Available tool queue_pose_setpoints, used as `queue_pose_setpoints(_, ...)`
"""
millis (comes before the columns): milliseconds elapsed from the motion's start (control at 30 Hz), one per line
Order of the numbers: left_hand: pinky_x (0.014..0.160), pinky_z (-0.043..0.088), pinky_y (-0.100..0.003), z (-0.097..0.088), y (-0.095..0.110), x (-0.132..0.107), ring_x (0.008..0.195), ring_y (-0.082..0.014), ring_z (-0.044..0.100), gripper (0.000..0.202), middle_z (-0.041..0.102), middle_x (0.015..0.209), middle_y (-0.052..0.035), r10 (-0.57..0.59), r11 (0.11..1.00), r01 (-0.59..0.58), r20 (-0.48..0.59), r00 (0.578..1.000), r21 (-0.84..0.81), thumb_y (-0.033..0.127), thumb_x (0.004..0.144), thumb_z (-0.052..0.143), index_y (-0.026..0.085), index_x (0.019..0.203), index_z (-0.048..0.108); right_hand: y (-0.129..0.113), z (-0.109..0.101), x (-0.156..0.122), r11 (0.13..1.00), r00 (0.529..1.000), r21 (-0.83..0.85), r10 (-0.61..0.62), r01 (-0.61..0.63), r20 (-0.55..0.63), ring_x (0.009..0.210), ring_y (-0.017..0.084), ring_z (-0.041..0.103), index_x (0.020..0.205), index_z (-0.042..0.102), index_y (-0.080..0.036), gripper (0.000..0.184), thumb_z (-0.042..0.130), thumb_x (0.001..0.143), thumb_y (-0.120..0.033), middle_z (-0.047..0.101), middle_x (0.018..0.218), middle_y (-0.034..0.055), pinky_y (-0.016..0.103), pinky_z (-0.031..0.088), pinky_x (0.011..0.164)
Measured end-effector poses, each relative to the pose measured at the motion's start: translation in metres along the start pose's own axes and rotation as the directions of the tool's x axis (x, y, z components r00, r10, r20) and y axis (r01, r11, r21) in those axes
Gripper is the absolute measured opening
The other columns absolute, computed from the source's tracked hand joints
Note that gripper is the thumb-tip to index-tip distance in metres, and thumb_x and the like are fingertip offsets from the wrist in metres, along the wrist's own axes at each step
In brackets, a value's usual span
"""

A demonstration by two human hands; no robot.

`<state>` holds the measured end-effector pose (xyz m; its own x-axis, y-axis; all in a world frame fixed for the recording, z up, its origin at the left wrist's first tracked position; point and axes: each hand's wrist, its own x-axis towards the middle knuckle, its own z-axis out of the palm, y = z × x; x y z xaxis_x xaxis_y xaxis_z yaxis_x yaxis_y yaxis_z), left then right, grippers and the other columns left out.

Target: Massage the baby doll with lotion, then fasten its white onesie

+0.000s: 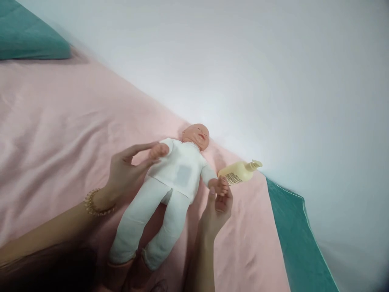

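A baby doll (173,162) in a white top and white trousers lies on its back on a pink sheet, its head pointing away from me. My left hand (123,172), with a beaded bracelet at the wrist, pinches the doll's small hand (158,151) on the left between thumb and fingers. On the other side, my right hand (216,213) has its thumb and fingers closed around the doll's other hand (221,186). A pale yellow pump bottle (238,172) lies tilted on the sheet just beyond my right hand. Shadow dims the doll's feet.
The pink sheet (54,105) covers the bed up to a plain white wall (243,73). Green fabric (298,227) shows past the sheet at the right. A green cushion or folded cloth (30,36) is at the upper left. Dark hair hangs in the lower left corner.
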<state>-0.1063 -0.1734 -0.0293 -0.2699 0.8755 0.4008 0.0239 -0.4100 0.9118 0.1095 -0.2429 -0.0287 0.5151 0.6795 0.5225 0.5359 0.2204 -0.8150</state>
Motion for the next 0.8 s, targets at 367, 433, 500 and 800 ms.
queue_pose_setpoints(367, 0.097, 0.050, -0.039, 0.001, -0.013, 0.003, 0.113, -0.0224, 0.067, 0.025, 0.075, 0.114, -0.0032, 0.541, 0.767, -0.638, 0.472, 0.697, 0.063, 0.022, 0.086, 0.073, 0.025, 0.111, 0.071, 0.003, 0.008, -0.006, 0.839, 0.750, -0.158, -0.361, 0.521, 0.554, 0.144, 0.023, 0.039, 0.137, 0.054, -0.023, 0.041, 0.050, 0.096, -0.015, 0.063, 0.135, 0.0079, 0.057, 0.032, 0.119)
queue_pose_setpoints(433, 0.097, 0.050, -0.038, 0.002, -0.011, 0.003, 0.113, -0.0221, 0.067, 0.027, 0.075, 0.113, -0.0033, 0.541, 0.759, -0.649, 0.503, 0.674, 0.054, 0.024, 0.087, 0.072, 0.024, 0.114, 0.070, 0.001, 0.007, -0.006, 0.820, 0.724, -0.167, -0.364, 0.548, 0.586, 0.144, 0.022, 0.040, 0.138, 0.052, -0.023, 0.042, 0.049, 0.097, -0.014, 0.062, 0.136, 0.0070, 0.056, 0.029, 0.120)
queue_pose_setpoints(500, 0.097, 0.050, -0.038, 0.003, -0.009, 0.002, 0.112, -0.0215, 0.067, 0.028, 0.075, 0.113, -0.0033, 0.544, 0.750, -0.659, 0.517, 0.660, 0.052, 0.023, 0.088, 0.071, 0.024, 0.115, 0.070, -0.002, 0.008, -0.007, 0.809, 0.712, -0.175, -0.364, 0.561, 0.601, 0.143, 0.021, 0.040, 0.138, 0.053, -0.022, 0.042, 0.049, 0.097, -0.014, 0.063, 0.135, 0.0063, 0.055, 0.028, 0.121)
queue_pose_setpoints(800, 0.097, 0.052, -0.039, 0.002, -0.011, 0.002, 0.112, -0.0225, 0.067, 0.028, 0.075, 0.112, -0.0010, 0.464, 0.843, -0.537, 0.487, 0.740, 0.013, 0.027, 0.085, 0.074, 0.029, 0.113, 0.072, 0.002, 0.007, -0.006, 0.884, 0.778, -0.142, -0.303, 0.445, 0.551, 0.142, 0.022, 0.043, 0.135, 0.057, -0.024, 0.039, 0.050, 0.097, -0.018, 0.063, 0.134, 0.0072, 0.055, 0.027, 0.120)
